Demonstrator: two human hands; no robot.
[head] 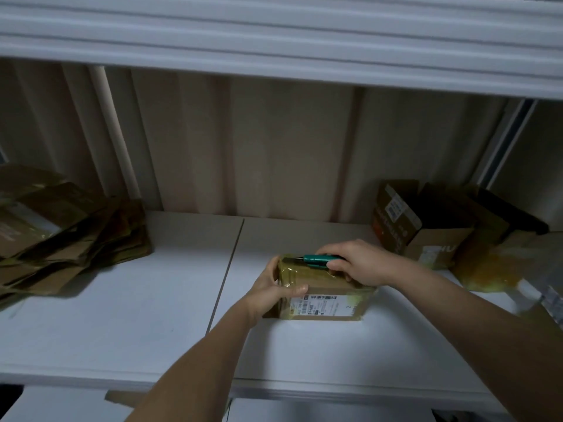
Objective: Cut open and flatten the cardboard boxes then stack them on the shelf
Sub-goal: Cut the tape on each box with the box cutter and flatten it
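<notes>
Small taped cardboard box (323, 295) with a white shipping label on its near side, sitting on the white shelf (122, 315), right of the seam between panels. Left hand (274, 287) gripping the box's left end, thumb laid over the top. Right hand (362, 263) curled around a green box cutter (316, 258), tip pointing left at the far top edge of the box. Pile of flattened boxes (70, 236) at the far left of the shelf, well apart. Open cardboard boxes (426, 226) at the back right, yellowish tape scraps (490, 274) just beside them. Beige curtain (243, 147) behind.
</notes>
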